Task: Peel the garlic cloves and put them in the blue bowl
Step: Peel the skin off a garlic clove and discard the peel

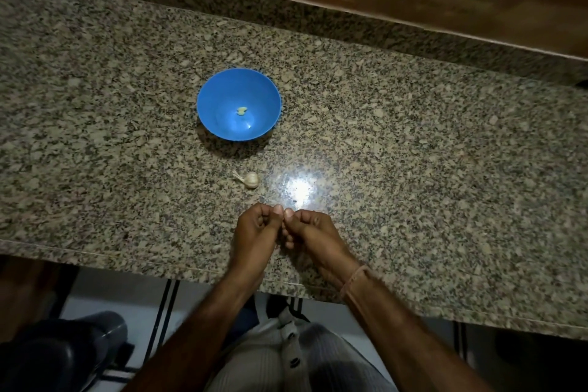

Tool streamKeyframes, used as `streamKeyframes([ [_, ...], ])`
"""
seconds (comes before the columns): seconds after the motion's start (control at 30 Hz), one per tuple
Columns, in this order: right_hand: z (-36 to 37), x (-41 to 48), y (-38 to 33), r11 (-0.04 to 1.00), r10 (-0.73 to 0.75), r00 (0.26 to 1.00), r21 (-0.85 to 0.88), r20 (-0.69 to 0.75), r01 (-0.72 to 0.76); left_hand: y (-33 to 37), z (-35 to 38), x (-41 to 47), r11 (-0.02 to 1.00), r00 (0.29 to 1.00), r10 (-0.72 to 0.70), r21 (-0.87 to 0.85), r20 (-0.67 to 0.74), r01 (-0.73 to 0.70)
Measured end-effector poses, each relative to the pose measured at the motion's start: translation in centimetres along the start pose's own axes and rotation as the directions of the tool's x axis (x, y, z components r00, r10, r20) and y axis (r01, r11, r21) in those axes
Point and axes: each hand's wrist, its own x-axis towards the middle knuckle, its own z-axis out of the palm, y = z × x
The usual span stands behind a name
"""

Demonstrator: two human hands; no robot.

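shirt [305,360]: pale, ribbed, buttons down the front, nearest the camera, below the desk edge
wristband [353,279]: thin brown band on the right wrist, over the desk's near edge
left hand [254,229]: over the near part of the desk, fingers curled in, thumb tip pressed to forefinger
right hand [307,231]: just beside the left hand, fingers curled, thumb tip up against the left thumb
hands state: both pinched narrow, tips meeting; cannot tell whether they hold anything, the contact spot is hidden
desk [413,153]: speckled granite, bright glare patch just beyond the hands
garlic bulb [250,180]: lies on its side on the desk, just beyond the left hand, between hands and bowl, touching neither; long axis roughly left-right, dry stalk pointing left and slightly away, round end to the right
blue bowl [213,99]: upright, mouth up, on the desk beyond the bulb, well apart from the hands
peeled cloves [242,110]: small pale bits at the bowl's bottom, looks like two touching, count unsure
far edge: raised granite lip, brown wood behind
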Motion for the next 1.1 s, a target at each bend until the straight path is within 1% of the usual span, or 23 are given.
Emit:
streamKeyframes([
  [0.07, -0.1, 0.2, 0.1, 0.994, -0.074, 0.997, -0.083, 0.015, 0.075, -0.3, -0.2, 0.3, 0.998, 1.0, 0.027, 0.048, -0.002, -0.027],
  [0.13, -0.5, 0.6, 0.3, 0.952, -0.197, 0.98, -0.231, 0.042, 0.201, -0.2, -0.3, 0.5, 1.0, 1.0, -0.004, 0.029, 0.019, 0.003],
  [0.23, -1.0, 0.9, 0.7, 0.828, -0.352, 0.93, -0.43, 0.103, 0.361, 0.1, -0.3, 0.7, 0.984, 0.986, -0.159, -0.066, 0.055, 0.163],
  [0.33, -0.8, 0.8, 0.6, 0.731, -0.456, 0.881, -0.514, 0.121, 0.449, 0.8, -0.5, 1.1, 0.919, 0.921, -0.381, -0.08, 0.076, 0.387],
  [0.4, -0.9, 0.9, 0.6, 0.689, -0.498, 0.858, -0.542, 0.129, 0.481, 1.2, -0.6, 1.3, 0.906, 0.907, -0.411, -0.075, 0.093, 0.418],
  [0.43, -0.9, 0.8, 0.5, 0.715, -0.477, 0.871, -0.522, 0.122, 0.465, 1.3, -0.5, 1.2, 0.921, 0.922, -0.376, -0.068, 0.091, 0.383],
  [0.47, -0.9, 0.9, 0.5, 0.789, -0.409, 0.906, -0.458, 0.105, 0.409, 1.2, -0.4, 1.2, 0.947, 0.948, -0.309, -0.068, 0.083, 0.314],
  [0.5, -0.8, 1.1, 0.4, 0.897, -0.293, 0.954, -0.327, 0.069, 0.299, 1.1, -0.2, 0.9, 0.973, 0.975, -0.214, -0.068, 0.065, 0.219],
  [0.53, -0.3, 1.1, 0.2, 0.98, -0.125, 0.991, -0.153, 0.04, 0.13, 0.9, -0.1, 0.6, 0.994, 0.994, -0.104, -0.027, 0.035, 0.105],
  [0.57, 0.1, 1.1, -0.1, 0.999, 0.051, 0.998, -0.009, 0.044, -0.05, 0.6, -0.1, 0.4, 0.997, 1.0, 0.007, 0.075, 0.003, -0.007],
  [0.6, 0.3, 1.2, -0.2, 0.978, 0.174, 0.983, 0.103, 0.061, -0.18, 0.3, -0.2, 0.3, 0.97, 0.994, 0.11, 0.218, -0.018, -0.103],
  [0.63, 0.5, 1.1, -0.3, 0.958, 0.229, 0.971, 0.16, 0.074, -0.238, 0.0, -0.3, 0.3, 0.92, 0.981, 0.192, 0.353, -0.024, -0.171],
  [0.67, 0.6, 1.2, -0.1, 0.957, 0.219, 0.972, 0.174, 0.079, -0.23, 0.1, -0.3, 0.3, 0.869, 0.969, 0.245, 0.448, -0.021, -0.211],
  [0.7, 0.5, 1.1, 0.1, 0.982, 0.142, 0.988, 0.119, 0.059, -0.148, 0.3, -0.2, 0.3, 0.839, 0.962, 0.274, 0.49, -0.007, -0.236],
  [0.73, 0.2, 1.2, 0.6, 1.0, 0.006, 1.0, -0.002, 0.02, -0.006, 0.6, -0.1, 0.2, 0.828, 0.959, 0.283, 0.502, 0.012, -0.251],
  [0.77, 0.0, 1.2, 1.0, 0.975, -0.142, 0.99, -0.175, -0.006, 0.139, 0.8, 0.1, 0.2, 0.83, 0.961, 0.276, 0.496, 0.03, -0.254],
  [0.8, -0.2, 1.2, 1.2, 0.913, -0.263, 0.965, -0.326, -0.007, 0.246, 1.0, 0.4, 0.1, 0.848, 0.968, 0.248, 0.474, 0.041, -0.238],
  [0.83, -0.4, 1.4, 1.4, 0.854, -0.338, 0.941, -0.42, 0.0, 0.307, 1.2, 0.6, 0.2, 0.876, 0.979, 0.198, 0.441, 0.043, -0.196],
  [0.9, -0.5, 1.6, 1.4, 0.812, -0.401, 0.916, -0.467, -0.013, 0.349, 1.4, 0.9, 0.4, 0.92, 0.994, 0.098, 0.376, 0.052, -0.11],
  [0.93, -0.5, 1.6, 1.3, 0.805, -0.413, 0.91, -0.478, -0.025, 0.352, 1.3, 0.9, 0.4, 0.919, 0.994, 0.095, 0.379, 0.061, -0.111],
  [1.0, -0.6, 1.6, 1.1, 0.789, -0.428, 0.902, -0.507, -0.045, 0.349, 1.3, 0.7, 0.2, 0.877, 0.983, 0.159, 0.443, 0.092, -0.184],
  [1.07, -0.4, 1.5, 1.0, 0.737, -0.464, 0.885, -0.571, -0.037, 0.362, 1.2, 0.6, 0.0, 0.819, 0.967, 0.23, 0.516, 0.108, -0.252],
  [1.1, -0.3, 1.4, 0.9, 0.7, -0.489, 0.872, -0.607, -0.025, 0.375, 1.1, 0.5, 0.0, 0.806, 0.965, 0.246, 0.532, 0.096, -0.259],
])
